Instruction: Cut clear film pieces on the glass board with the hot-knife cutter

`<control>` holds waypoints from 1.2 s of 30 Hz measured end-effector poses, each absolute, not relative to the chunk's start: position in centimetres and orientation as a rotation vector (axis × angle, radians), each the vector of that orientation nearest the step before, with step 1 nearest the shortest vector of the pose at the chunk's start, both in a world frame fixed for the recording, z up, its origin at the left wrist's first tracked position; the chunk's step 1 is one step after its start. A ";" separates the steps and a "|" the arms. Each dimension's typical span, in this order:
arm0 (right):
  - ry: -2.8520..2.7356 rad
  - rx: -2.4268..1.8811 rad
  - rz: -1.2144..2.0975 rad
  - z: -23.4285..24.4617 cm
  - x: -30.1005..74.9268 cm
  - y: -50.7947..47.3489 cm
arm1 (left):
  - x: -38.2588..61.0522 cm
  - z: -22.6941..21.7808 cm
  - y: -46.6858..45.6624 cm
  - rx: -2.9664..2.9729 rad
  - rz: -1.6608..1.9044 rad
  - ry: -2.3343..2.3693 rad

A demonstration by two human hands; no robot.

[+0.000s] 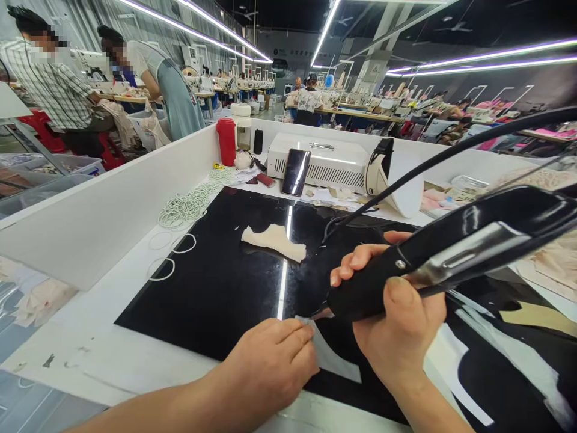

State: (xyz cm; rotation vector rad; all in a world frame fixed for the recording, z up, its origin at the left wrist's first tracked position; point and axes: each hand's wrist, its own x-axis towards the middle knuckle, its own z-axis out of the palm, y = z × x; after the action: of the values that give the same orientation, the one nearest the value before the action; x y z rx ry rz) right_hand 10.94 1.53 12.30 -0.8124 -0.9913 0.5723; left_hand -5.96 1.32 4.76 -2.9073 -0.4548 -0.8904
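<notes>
My right hand (396, 319) is wrapped round a black corded hand tool (360, 291) with a silver lever along its side. The tool's narrow metal tip points down and left, close to the fingertips of my left hand (274, 361). Those fingers are curled and pressed together at the upper edge of a thin, translucent white piece (336, 355) with a curved edge. It lies on a shiny black mat (202, 288). Farther back on the mat rests a cream curved piece (274, 239), untouched by either hand.
A white box with vents (318, 159), a phone (296, 171) and a red bottle (226, 141) stand at the back. Pale cord loops (183, 207) lie at left, white cut pieces (455, 367) at right. Low walls border the table. People work beyond.
</notes>
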 end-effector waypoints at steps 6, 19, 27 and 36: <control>-1.035 -0.778 0.622 11.7 10.5 1.7 | -5.9 4.8 1.3 -2.880 -0.882 -0.447; -0.984 -0.729 0.652 11.8 9.9 2.3 | -5.8 4.5 1.2 -2.864 -0.937 -0.465; -0.996 -0.725 0.692 11.6 10.0 2.2 | -5.7 4.5 1.4 -2.858 -0.997 -0.461; -0.919 -0.745 0.665 13.5 12.3 -0.2 | -6.2 5.5 1.6 -2.948 -0.905 -0.433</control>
State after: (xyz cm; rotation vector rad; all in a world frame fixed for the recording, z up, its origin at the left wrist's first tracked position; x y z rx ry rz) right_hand 12.27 -0.20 13.54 -0.7449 -0.9187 0.6652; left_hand -6.25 1.60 5.46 -2.9477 -0.4328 -0.9049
